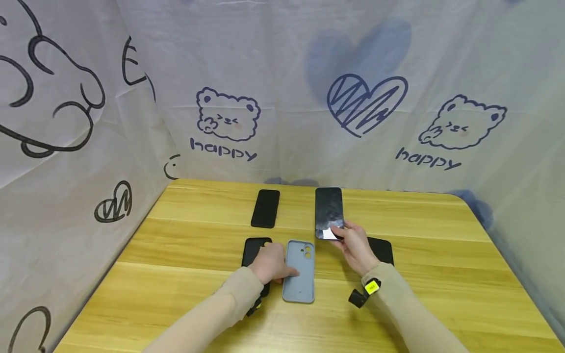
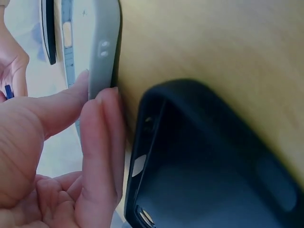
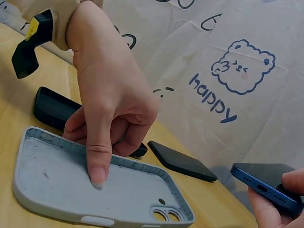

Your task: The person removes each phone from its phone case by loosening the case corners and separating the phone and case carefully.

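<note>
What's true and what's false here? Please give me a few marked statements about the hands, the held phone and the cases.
1. The right hand holds a phone. True.
2. The left hand pinches the side of the light blue case. True.
3. The phone sits inside the light blue case. False: it is apart from it.
4. A black case lies left of the light blue case. True.
5. The light blue case lies inside-down. False: its inside faces up.

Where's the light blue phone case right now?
In the head view, the light blue phone case is below centre, just right of a black case, its left edge pinched by the left hand.
</note>
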{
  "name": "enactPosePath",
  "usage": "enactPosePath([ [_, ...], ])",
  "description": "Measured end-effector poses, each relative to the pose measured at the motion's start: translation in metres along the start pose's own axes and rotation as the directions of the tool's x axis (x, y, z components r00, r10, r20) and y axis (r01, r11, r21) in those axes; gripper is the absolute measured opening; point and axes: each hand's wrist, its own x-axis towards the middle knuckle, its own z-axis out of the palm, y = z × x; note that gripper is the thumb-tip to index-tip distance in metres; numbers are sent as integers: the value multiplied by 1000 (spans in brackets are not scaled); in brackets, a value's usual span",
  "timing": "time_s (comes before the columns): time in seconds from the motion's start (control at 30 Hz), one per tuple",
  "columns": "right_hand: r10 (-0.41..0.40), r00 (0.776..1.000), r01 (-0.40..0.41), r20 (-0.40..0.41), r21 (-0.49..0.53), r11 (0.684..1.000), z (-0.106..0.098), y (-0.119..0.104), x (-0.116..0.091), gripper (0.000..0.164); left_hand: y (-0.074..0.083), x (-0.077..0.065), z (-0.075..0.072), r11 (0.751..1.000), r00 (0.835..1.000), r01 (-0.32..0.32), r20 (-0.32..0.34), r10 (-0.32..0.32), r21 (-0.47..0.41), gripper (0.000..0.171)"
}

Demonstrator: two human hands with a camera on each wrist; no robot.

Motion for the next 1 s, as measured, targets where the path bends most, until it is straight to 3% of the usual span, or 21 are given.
enactPosePath([
  [0.13,9,1000,-9,6,-5,1000,3,0,4,60,0,0,0,1000,1000,-1,4,1,29,39],
  [0.3,7,1000,-7,5,-12,1000,11,0,12,58,-2,1,-1,1000,1000,-11,9,11,-1,36],
  [0.67,35,999,-36,-18,-37,999,27,5,35,52,-11,4,0,980,998,6,68,8,-198,31],
  [1.0,66,997,-68,-43,-43,997,41,13,52,50,-15,7,-1,974,996,2,87,18,-224,31],
])
